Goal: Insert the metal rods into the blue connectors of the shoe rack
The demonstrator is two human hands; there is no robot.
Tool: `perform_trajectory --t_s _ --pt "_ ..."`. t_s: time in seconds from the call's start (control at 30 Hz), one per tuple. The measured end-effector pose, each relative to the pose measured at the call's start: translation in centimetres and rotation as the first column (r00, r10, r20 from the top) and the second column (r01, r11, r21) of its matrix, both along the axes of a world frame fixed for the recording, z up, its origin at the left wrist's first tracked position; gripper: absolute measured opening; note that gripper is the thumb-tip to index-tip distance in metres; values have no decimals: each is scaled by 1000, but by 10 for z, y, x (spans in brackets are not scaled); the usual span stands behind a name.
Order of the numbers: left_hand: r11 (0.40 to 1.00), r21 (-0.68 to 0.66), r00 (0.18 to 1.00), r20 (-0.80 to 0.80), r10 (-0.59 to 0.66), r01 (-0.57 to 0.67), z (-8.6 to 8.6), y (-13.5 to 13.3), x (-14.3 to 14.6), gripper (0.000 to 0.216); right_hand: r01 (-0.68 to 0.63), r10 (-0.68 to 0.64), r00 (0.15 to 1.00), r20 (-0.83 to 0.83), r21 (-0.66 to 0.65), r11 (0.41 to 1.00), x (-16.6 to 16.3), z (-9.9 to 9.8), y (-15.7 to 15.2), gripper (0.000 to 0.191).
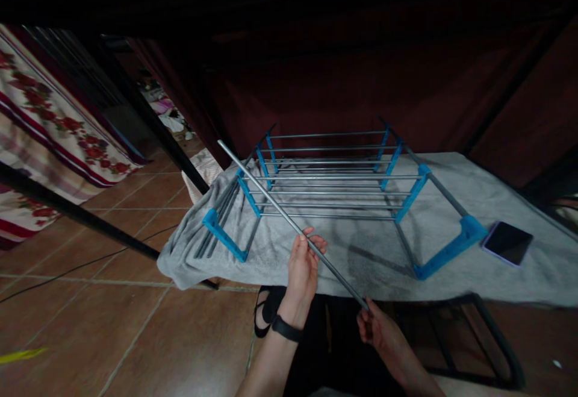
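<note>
A long grey metal rod (271, 199) runs diagonally from the upper left down to the lower middle. My left hand (301, 270), with a black band on the wrist, has its fingers closed around the rod near its middle. My right hand (374, 325) pinches the rod's near end. Behind the rod, a rack of grey rods and blue plastic connectors (334, 192) lies on its side on a grey towel (451, 228) that covers a table.
A dark phone (507, 243) lies on the towel at the right. Loose grey rods (217, 216) rest by the rack's left blue foot. Brown floor tiles (112, 325) spread to the left, crossed by a black bar (72, 216). A floral cloth (54, 120) hangs at far left.
</note>
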State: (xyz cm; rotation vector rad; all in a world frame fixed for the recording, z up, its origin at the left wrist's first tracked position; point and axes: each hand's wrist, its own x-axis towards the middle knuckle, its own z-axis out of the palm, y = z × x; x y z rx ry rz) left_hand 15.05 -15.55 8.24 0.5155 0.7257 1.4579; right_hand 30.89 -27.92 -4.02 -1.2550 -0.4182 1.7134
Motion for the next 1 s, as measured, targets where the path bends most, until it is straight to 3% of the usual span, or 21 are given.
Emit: perform_trajectory --t_s 0.4,0.77,1.0 --pt "1000 -23 999 -30 -21 21 -6 -3 4 41 37 -42 992 -123 -46 998 -6 1 4 58" --pt "999 -31 999 -27 -22 21 -11 -5 2 42 104 -94 987 -129 79 991 1 21 -4 32" --pt "999 -30 999 -43 -26 25 -11 -6 1 41 81 -72 993 -94 102 992 -3 13 -5 33"
